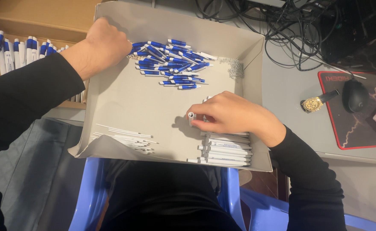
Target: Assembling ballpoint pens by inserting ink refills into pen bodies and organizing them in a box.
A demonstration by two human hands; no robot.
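The left hand (106,42) reaches into the far left corner of the shallow grey cardboard tray (124,100), at about 11 o'clock; its fingers curl away from view at the edge of the pile of blue pen tips (171,64), so whether they grasp anything cannot be told. A tangle of small metal springs (235,68) at 1 o'clock in the tray is too fine to make out singly.

The right hand (230,115) sits toward 4 o'clock in the tray, fingers pinched around a white pen barrel (191,117) whose open end points left. Just below it lies a stack of white barrels (226,149); thin white refills (126,137) lie at 7 o'clock.

The tray rests across the lap, over a blue plastic chair (89,192). A box of assembled blue-and-white pens (12,53) is cut off at the left edge. On the grey table (290,85) to the right lie a mouse (355,95) on a black red-edged pad (359,128), a gold wristwatch (314,103) and tangled black cables (282,25).
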